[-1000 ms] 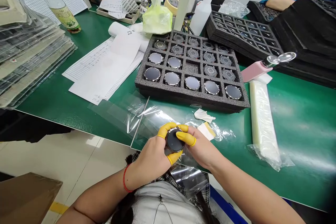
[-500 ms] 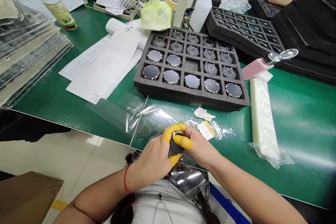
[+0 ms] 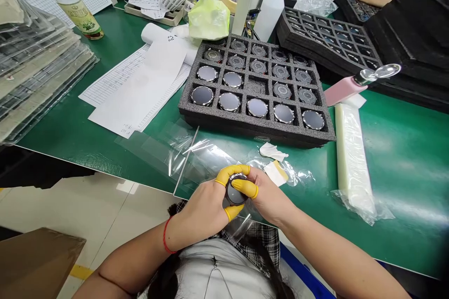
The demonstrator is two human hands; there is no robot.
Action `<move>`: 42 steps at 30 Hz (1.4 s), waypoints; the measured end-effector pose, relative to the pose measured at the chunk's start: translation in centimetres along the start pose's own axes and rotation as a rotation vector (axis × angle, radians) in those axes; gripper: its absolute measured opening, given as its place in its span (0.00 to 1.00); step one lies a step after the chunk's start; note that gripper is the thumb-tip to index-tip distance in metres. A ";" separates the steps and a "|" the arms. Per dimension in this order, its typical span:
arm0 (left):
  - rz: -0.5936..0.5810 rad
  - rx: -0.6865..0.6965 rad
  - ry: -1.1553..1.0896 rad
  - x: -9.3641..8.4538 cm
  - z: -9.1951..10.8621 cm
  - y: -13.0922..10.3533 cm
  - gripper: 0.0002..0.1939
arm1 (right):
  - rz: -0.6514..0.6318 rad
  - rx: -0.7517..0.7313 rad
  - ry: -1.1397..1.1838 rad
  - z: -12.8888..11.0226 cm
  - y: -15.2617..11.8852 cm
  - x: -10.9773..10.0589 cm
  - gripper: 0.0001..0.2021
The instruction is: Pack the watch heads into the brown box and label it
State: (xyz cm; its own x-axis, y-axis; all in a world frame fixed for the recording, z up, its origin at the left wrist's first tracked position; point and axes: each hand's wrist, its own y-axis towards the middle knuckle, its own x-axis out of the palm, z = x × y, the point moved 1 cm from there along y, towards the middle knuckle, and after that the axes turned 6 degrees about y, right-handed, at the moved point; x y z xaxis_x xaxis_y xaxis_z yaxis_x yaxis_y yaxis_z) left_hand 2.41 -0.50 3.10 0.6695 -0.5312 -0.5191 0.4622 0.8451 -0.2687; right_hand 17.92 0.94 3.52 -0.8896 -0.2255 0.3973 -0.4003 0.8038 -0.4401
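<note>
Together, my left hand [image 3: 207,206] and right hand [image 3: 267,197] grip one round, dark-faced watch [image 3: 235,195], apart from one black, straight-edged foam tray [image 3: 256,127].

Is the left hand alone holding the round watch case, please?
No, the right hand holds the round watch case too, its yellow-covered thumb lying across the front.

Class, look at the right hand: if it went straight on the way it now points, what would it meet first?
Apart from the round watch case already in its grip, the right hand would probably meet the left hand first, at its yellow-covered fingers; depth is hard to judge here.
</note>
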 end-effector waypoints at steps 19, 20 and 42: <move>-0.084 -0.025 -0.326 -0.6 -0.7 0.2 0.33 | -0.098 0.110 -0.059 -1.1 -0.4 -0.6 0.17; -0.083 -0.025 -0.323 -0.6 -0.7 0.2 0.33 | -0.106 0.106 -0.064 -1.1 -0.4 -0.5 0.16; -0.047 0.007 -0.146 -1.1 0.3 0.5 0.22 | -0.096 0.042 -0.084 -0.8 -0.4 0.5 0.11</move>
State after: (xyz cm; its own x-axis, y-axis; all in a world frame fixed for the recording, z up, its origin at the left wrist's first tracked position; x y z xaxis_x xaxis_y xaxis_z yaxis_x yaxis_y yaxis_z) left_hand 2.12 0.47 3.75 0.7243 -0.5735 -0.3828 0.4986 0.8191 -0.2837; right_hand 17.80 0.94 4.55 -0.8614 -0.3472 0.3708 -0.4917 0.7528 -0.4375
